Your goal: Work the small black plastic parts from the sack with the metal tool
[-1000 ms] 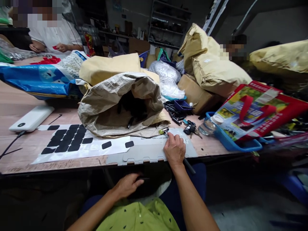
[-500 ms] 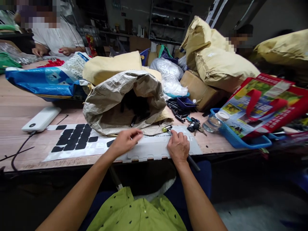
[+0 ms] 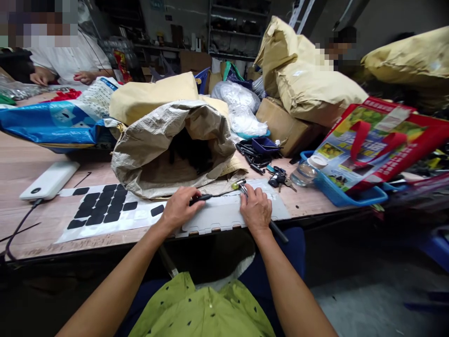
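My right hand [image 3: 256, 208] is closed around the handle of a small hammer [image 3: 239, 184], whose head has a yellowish face and shiny metal. Its dark handle end sticks out below my wrist, over the table edge. My left hand [image 3: 180, 206] pinches a slim black piece [image 3: 200, 199] that tapers to the right; its exact kind I cannot make out. Both hands rest over a grey-white board [image 3: 224, 215] at the table's front edge. Just behind them lies a woven sack [image 3: 140, 159], mouth towards me, with dark items inside that are hard to tell apart.
Left are a sheet of black stickers [image 3: 101, 206] and a white power bank [image 3: 49, 180] with a cable. Several black parts [image 3: 254, 157], keys [image 3: 280, 179], a bottle [image 3: 305, 171] and a blue basket [image 3: 347, 192] are right. A person's hands [image 3: 42, 76] work far left.
My left hand has closed on the slim black piece and lowered onto the board. A black piece at the sack's mouth is gone from there. My right hand still grips the hammer. The view shifted slightly.
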{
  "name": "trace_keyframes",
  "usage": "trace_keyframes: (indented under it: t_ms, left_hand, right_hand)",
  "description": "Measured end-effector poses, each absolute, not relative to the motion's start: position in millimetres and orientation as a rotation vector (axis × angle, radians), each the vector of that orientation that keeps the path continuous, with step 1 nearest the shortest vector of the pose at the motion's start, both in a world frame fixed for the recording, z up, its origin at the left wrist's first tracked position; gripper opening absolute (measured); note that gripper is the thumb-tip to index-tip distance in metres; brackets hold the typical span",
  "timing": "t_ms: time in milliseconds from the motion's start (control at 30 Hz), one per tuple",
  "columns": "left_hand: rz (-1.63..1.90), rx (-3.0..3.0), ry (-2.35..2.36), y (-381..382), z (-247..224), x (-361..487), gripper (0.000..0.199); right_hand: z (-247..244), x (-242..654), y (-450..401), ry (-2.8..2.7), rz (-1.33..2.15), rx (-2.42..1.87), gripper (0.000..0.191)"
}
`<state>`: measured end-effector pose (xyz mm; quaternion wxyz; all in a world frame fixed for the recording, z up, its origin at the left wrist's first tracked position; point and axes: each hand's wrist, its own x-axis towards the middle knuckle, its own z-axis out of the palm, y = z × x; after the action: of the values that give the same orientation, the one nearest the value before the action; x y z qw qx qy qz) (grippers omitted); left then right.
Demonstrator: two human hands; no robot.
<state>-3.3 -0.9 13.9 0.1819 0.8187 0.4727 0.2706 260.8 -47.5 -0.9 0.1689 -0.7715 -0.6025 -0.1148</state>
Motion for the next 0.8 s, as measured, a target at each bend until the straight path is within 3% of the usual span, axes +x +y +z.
trace_keyframes:
  t_ms: [200,433,800]
  left_hand:
    - [0.784,2.271,1.261,-7,-6,2,0.019]
    - [0.808,2.166,1.319,-4,-6,3,0.017]
    - [0.871,2.198,1.261,-5,-10,2,0.013]
  right_hand:
    - [9,258,-51,-1.648,-0.174,-2.105,0.033]
    - [22,210,-77,-1.744,0.252,-1.540,0.037]
    - [19,188,-90,-1.975,0.044,-1.576,0.038]
